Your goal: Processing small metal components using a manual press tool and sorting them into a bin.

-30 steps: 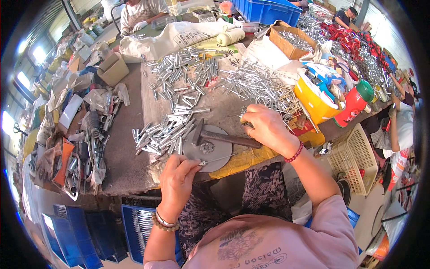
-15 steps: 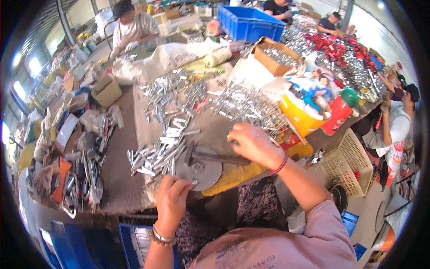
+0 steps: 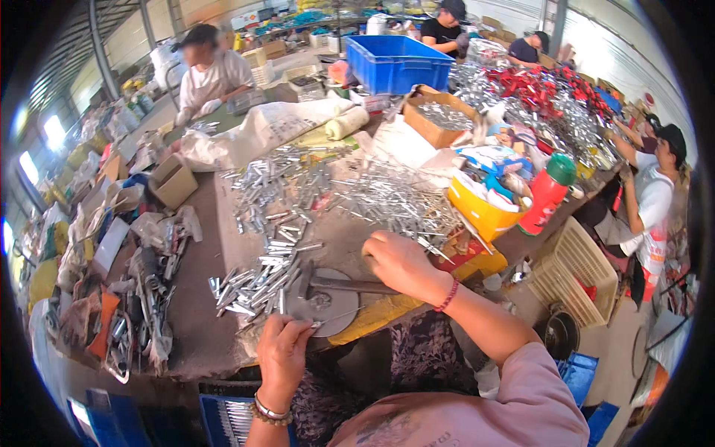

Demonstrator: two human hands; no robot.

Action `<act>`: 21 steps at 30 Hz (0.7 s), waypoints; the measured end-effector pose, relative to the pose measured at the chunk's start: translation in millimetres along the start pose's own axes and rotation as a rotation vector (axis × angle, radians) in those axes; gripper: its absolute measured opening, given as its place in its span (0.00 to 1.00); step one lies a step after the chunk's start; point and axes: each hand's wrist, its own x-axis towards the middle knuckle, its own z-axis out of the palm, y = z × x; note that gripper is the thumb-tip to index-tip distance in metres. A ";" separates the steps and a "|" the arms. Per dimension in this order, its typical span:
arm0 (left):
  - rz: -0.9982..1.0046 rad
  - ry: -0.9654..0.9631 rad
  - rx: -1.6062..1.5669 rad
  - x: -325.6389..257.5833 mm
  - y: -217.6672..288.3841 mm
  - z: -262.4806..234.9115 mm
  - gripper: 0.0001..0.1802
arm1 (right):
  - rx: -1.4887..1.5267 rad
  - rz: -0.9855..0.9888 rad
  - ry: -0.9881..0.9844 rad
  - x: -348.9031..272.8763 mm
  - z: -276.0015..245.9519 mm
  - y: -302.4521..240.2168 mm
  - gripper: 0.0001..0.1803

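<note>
1. A brown workbench [image 3: 195,316] is reached over by the left hand [image 3: 281,349] and the right hand [image 3: 406,264].
2. Beyond the left fingers, a long scatter of short metal tubes [image 3: 257,292] is spread across the bench, its nearest pieces lying just past the knuckles.
3. Beyond the right fingers, a heap of thin metal pins [image 3: 402,195] is piled, apart from the fingertips.
4. Past that heap, farther from the right fingers, a cardboard box [image 3: 428,134] is loaded with small metal parts.
5. To the right of the right fingers, a yellow tub [image 3: 477,208] is stuffed with packets.
6. Between both sets of fingers, a hammer [image 3: 350,284] is laid, its handle pointed toward the right hand.
7. Under the hammer's head, a round grey disc [image 3: 342,304] is placed, just right of the left fingertips.
8. The right fingers are curled above the bench; whether anything is grasped cannot be told.
9. Between the left thumb and forefinger, a slim metal rod [image 3: 317,324] is pinched, its thin end pointed rightward over the disc.
</note>
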 end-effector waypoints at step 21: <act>-0.061 -0.033 0.016 -5.8 -15.4 -2.9 0.08 | 0.198 -0.177 -0.087 12.7 28.8 -112.2 0.09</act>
